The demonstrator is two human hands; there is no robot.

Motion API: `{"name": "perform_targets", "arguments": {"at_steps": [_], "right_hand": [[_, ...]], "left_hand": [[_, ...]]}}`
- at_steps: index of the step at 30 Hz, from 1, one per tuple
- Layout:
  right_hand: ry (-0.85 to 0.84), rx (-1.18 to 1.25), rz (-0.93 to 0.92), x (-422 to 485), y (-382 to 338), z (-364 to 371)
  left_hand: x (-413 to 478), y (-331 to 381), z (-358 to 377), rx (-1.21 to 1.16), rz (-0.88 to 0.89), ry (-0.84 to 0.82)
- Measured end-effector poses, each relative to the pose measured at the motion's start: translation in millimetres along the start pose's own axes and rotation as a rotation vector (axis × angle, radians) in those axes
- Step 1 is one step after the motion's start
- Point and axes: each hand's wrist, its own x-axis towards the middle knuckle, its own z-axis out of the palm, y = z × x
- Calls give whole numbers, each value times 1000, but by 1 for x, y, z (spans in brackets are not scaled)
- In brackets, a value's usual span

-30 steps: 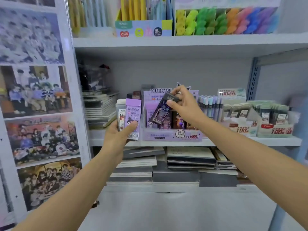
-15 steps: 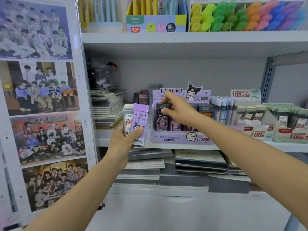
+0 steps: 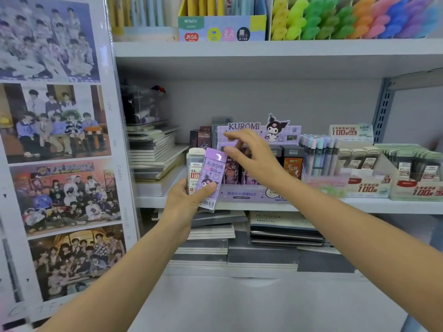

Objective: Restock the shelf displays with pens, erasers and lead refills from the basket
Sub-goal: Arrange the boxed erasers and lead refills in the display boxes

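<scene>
Middle shelf [image 3: 359,207] of a white shelving unit, beside a panel of group photographs [image 3: 60,130]; on it the purple KUROMI display box [image 3: 249,195] stands between stacked notebooks [image 3: 153,152] at left and further refill boxes [image 3: 366,185] at right. The left hand [image 3: 184,204] grips two lead refill packs [image 3: 211,174], purple in front of white, just before the box's left edge. The right hand [image 3: 256,164] hovers before its compartments, fingers loosely spread, holding nothing.

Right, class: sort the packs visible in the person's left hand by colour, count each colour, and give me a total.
purple pack: 1
white pack: 1
Total visible in the left hand: 2
</scene>
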Motion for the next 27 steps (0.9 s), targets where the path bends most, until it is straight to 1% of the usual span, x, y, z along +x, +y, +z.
{"name": "perform_targets", "arguments": {"at_steps": [1,2,4,6,7,10,12,14,19,23,27], "right_hand": [[-60,125,44,-4,-6,1],[-115,191,85,-6,-9,2],[-174,249,140,-8,-8,1],[-148,312,188,-7,-6,-5],[-117,323,202,-6,-5,-10],[24,280,174,-3,-1,-23],[98,232,146,-1,1,-30],[117,178,118,0,3,-34],[15,43,56,-3,2,-27],[-44,-21,56,-5,5,-19],[-145,-121,53,2,8,-24]], "left_hand": [[0,-1,3,2,0,-6],[-1,-2,6,7,3,-17],[-2,-3,10,16,3,-46],[-3,-1,12,-1,-19,-44],[-3,0,12,-17,-33,-16],[1,4,9,-70,-30,111],[2,5,5,-32,-2,134],[-1,3,2,17,22,121],[-4,1,-1,-22,32,101],[-5,1,0,-53,33,96],[-4,2,-2,-62,43,102]]}}
